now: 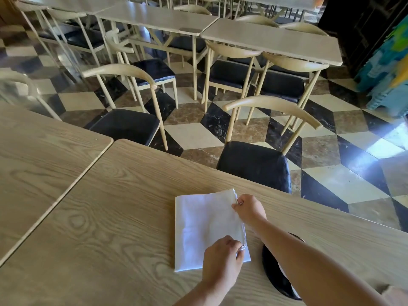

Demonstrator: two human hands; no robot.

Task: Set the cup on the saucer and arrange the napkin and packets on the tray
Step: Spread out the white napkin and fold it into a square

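A white folded cloth napkin lies flat on the wooden table. My right hand pinches its far right corner. My left hand pinches its near right corner, fingers curled round the layered edge. A dark round tray sits to the right of the napkin, mostly hidden under my right forearm. No cup, saucer or packets show in the head view.
A second wooden table butts against this one on the left. A chair with a black seat stands at the table's far edge. More chairs and tables fill the checkered floor beyond.
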